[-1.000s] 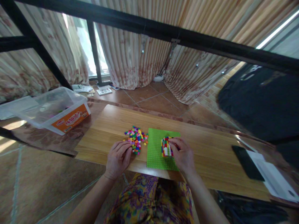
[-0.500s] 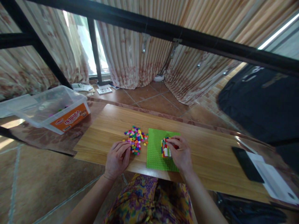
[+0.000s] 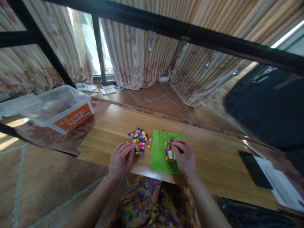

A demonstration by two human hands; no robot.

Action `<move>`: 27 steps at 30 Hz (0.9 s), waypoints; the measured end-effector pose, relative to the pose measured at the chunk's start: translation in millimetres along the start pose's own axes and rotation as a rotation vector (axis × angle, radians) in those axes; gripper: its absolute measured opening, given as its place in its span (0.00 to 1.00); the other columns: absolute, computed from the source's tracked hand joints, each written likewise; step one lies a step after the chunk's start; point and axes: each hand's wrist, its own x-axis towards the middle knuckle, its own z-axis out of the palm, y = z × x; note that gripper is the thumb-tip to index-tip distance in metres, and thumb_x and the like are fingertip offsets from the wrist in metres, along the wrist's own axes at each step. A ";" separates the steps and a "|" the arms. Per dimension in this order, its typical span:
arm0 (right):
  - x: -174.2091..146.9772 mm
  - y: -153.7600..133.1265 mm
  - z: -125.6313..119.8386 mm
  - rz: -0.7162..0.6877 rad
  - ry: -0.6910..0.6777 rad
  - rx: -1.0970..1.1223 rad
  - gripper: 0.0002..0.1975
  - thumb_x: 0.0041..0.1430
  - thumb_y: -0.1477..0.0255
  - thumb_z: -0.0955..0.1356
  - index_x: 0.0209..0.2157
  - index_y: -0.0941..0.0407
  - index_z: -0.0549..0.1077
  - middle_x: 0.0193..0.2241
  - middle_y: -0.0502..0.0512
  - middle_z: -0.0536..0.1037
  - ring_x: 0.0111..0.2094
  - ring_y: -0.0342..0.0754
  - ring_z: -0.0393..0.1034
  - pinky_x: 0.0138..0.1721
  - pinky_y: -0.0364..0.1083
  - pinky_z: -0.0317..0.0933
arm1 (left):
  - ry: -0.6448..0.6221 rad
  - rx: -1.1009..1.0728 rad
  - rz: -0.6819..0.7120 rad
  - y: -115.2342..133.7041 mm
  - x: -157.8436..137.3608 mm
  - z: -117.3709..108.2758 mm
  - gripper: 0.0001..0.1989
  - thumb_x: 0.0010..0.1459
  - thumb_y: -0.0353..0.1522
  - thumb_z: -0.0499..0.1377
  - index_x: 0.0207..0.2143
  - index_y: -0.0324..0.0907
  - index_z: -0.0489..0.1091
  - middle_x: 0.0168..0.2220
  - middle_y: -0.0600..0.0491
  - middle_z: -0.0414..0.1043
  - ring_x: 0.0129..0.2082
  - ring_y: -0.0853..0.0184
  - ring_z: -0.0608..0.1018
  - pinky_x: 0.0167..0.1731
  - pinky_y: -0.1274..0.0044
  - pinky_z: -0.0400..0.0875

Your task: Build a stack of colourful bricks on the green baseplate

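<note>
A loose heap of small coloured toy bricks [image 3: 140, 141] lies on the wooden table, left of a green studded baseplate [image 3: 157, 158]. At the heap's near left edge is my left hand [image 3: 121, 160], its fingers bent together against the thumb; anything between the tips is too small to make out. On the right half of the baseplate stands a low build of stacked bricks [image 3: 170, 153], with white, red, yellow and blue showing. My right hand [image 3: 186, 156] covers its right side, thumb and fingers closed at its top on a brick mostly hidden by the fingertips.
A clear plastic bin [image 3: 57, 107] with an orange label stands beyond the table's left end. Toward the right end of the wooden table [image 3: 213, 158] lie a dark flat device [image 3: 255, 169] and white sheet-like items [image 3: 277, 182]. Curtains hang behind a black metal bar.
The whole view has shifted slightly, moving the scene a little to the right. The right fingers have shifted slightly at the top of the build; the left hand stays by the heap.
</note>
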 end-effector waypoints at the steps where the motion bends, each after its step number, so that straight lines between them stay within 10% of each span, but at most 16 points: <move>1: -0.3 0.2 -0.1 -0.012 -0.001 0.003 0.07 0.60 0.71 0.68 0.34 0.51 0.80 0.38 0.54 0.75 0.40 0.48 0.71 0.42 0.49 0.66 | 0.000 -0.002 -0.001 0.1 0.1 0.0 0.07 0.61 0.27 0.57 0.39 0.41 0.74 0.39 0.50 0.79 0.41 0.65 0.77 0.46 0.69 0.73; 27: -1.0 5.5 1.8 -0.012 -0.030 -0.017 0.10 0.61 0.70 0.66 0.34 0.50 0.81 0.39 0.55 0.75 0.41 0.48 0.71 0.42 0.50 0.67 | -0.031 -0.014 -0.034 0.0 -0.3 -0.5 0.07 0.62 0.28 0.56 0.40 0.42 0.74 0.40 0.49 0.79 0.43 0.64 0.77 0.46 0.69 0.73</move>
